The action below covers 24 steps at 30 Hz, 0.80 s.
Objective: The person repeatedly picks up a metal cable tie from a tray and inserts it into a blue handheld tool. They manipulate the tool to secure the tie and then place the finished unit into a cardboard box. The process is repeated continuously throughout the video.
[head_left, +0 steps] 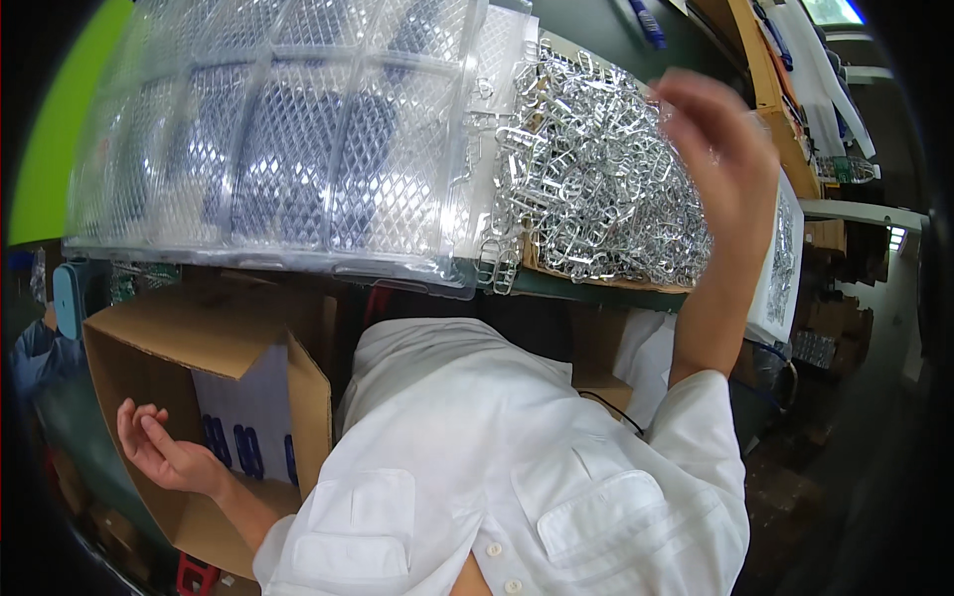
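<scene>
My right hand (723, 149) is raised at the right edge of a large heap of shiny bent metal clips (606, 169). Motion smears its fingers, and whether anything is in them cannot be made out. Down at the left, my left hand (164, 452) is in front of the open cardboard box (209, 323), palm up with its fingers loosely bent and apart. No object shows in it. Clear plastic compartment trays (268, 149) with a diamond pattern lie on the table, left of the heap. A few loose clips (497, 260) lie between the trays and the heap.
Inside the box is a white sheet or bag with blue markings (248, 417). A blue pen (648, 24) lies on the dark green table behind the heap. More clips (785, 243) are in a white container at the right. A wooden shelf edge (785, 109) stands beyond.
</scene>
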Available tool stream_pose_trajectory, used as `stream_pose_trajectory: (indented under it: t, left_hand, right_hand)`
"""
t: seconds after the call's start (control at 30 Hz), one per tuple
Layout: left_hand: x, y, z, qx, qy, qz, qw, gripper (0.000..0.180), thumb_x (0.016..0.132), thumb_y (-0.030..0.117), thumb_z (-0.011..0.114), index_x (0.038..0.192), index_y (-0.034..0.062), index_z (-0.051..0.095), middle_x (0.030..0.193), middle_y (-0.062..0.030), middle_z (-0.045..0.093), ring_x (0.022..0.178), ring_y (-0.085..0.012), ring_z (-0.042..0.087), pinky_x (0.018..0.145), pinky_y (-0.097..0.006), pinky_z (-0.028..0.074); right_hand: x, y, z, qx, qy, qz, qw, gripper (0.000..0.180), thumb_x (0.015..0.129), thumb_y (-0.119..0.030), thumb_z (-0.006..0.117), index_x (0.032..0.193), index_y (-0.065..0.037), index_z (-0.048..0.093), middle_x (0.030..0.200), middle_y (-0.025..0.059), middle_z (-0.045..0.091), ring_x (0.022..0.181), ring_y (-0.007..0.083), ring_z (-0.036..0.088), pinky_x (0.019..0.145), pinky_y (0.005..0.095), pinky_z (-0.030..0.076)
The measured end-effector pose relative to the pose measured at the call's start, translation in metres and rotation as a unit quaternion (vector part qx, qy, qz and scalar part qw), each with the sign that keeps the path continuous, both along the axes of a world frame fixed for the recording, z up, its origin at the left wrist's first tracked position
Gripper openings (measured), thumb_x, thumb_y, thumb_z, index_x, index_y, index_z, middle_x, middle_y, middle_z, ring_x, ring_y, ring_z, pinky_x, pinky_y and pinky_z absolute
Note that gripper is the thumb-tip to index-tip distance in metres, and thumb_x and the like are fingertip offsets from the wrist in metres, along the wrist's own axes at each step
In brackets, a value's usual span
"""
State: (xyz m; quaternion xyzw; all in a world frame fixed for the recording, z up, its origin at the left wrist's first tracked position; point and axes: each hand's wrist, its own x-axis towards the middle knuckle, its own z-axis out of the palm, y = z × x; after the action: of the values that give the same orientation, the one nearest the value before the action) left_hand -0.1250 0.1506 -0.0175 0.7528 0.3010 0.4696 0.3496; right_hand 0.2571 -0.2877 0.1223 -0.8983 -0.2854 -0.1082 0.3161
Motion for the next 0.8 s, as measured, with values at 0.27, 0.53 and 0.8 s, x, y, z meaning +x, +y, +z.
stream_pose_trajectory:
  t: [0.27,0.53,0.8]
  left_hand:
    - [-0.125,0.004,-0.089,-0.218,0.097,0.183,0.954,0.025,0.108,0.013,0.06,0.132,0.0052,0.065,0.126,-0.0024,0.07,0.091,-0.008,0.059,0.078,-0.024,0.047]
    - [-0.174,0.011,-0.163,-0.256,0.176,0.206,0.928,0.028,0.106,0.017,0.065,0.129,0.0014,0.068,0.118,-0.0066,0.074,0.096,-0.0179,0.067,0.085,-0.032,0.055]
    - [-0.263,0.057,-0.213,-0.348,0.172,0.303,0.87,0.022,0.102,0.013,0.068,0.123,0.0048,0.07,0.104,-0.0051,0.072,0.081,-0.0143,0.069,0.067,-0.027,0.054]
  right_hand:
    - [-0.149,0.004,-0.107,-0.138,-0.076,0.086,0.984,0.034,0.084,-0.005,0.083,0.116,-0.004,0.072,0.091,0.0059,0.069,0.074,0.021,0.069,0.06,0.0317,0.054]
    - [-0.154,0.014,-0.155,-0.188,-0.101,0.078,0.974,0.035,0.093,-0.016,0.077,0.126,-0.006,0.07,0.079,0.0067,0.058,0.067,0.0227,0.062,0.056,0.0372,0.051]
    - [-0.157,0.021,-0.164,-0.125,-0.159,0.011,0.979,0.032,0.093,-0.003,0.08,0.125,-0.004,0.074,0.105,0.013,0.076,0.086,0.0287,0.076,0.072,0.0366,0.061]
